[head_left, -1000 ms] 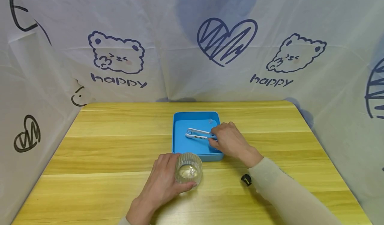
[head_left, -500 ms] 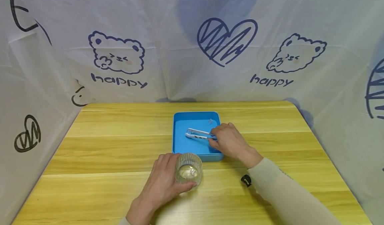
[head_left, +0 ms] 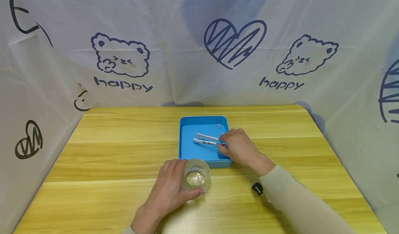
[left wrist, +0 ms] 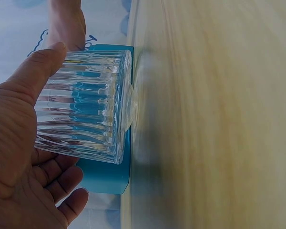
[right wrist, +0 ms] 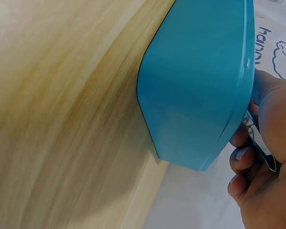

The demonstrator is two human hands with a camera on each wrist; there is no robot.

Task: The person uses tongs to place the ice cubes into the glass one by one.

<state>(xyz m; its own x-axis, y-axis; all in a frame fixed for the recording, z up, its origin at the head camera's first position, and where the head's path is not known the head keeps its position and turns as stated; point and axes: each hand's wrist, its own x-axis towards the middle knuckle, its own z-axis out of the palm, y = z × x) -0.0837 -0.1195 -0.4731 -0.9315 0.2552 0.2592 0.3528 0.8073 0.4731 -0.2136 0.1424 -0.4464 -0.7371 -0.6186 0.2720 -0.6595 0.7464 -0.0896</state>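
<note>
Light yellow wood-grain table (head_left: pixel 109 157) here, rounded at its far corners, and behind it hangs a creased white cloth (head_left: pixel 174 36) with dark blue bears, a scribbled heart and the word "happy". Mid-table sits a shallow, bright blue square tray (head_left: pixel 204 152), a small clear lump (head_left: pixel 219 126) near its far right corner. Near its front left corner, upright on the wood, a clear ribbed glass cup (head_left: pixel 196 178); the left hand (head_left: pixel 168 187) curls thumb and fingers around it. The right hand (head_left: pixel 240 145) grips white slender tongs (head_left: pixel 207 142) over the tray; whether their tips pinch anything, I can't tell! That hand covers the tray's right rim and the tongs' rear end. Beside the pale sleeve (head_left: pixel 302 197) lies a small black object (head_left: pixel 257 188), well apart from the glass.
</note>
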